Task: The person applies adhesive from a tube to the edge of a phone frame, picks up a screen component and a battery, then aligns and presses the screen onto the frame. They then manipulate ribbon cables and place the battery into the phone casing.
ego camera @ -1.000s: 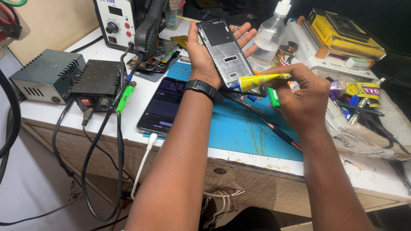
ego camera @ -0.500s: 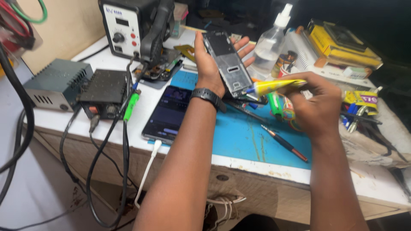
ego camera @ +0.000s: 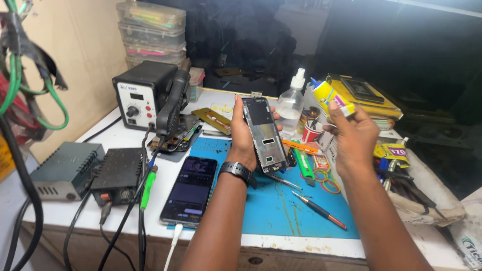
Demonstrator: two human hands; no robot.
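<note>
Two hands over a repair bench, one with a phone frame, one with a glue tube.

The phone frame (ego camera: pixel 264 134) stands nearly upright above the blue mat (ego camera: pixel 281 206), clasped from behind by the left hand (ego camera: pixel 242 134), whose fingers wrap its edges; a black watch (ego camera: pixel 237 170) sits on that wrist. The right hand (ego camera: pixel 354 136) is raised beside it, well apart, closed around a yellow glue tube (ego camera: pixel 329 97) with its blue tip pointing up and left. On the mat lie a screwdriver (ego camera: pixel 319 211), tweezers (ego camera: pixel 281 180), a green cutter (ego camera: pixel 304 166) and rubber bands (ego camera: pixel 329 183). A phone (ego camera: pixel 191 190) with its screen lit lies at the mat's left edge, on a white cable (ego camera: pixel 170 246). Further left stand a hot-air station (ego camera: pixel 143 98) and two power boxes (ego camera: pixel 68 168); a clear squeeze bottle (ego camera: pixel 291 103) stands behind the frame.
</note>
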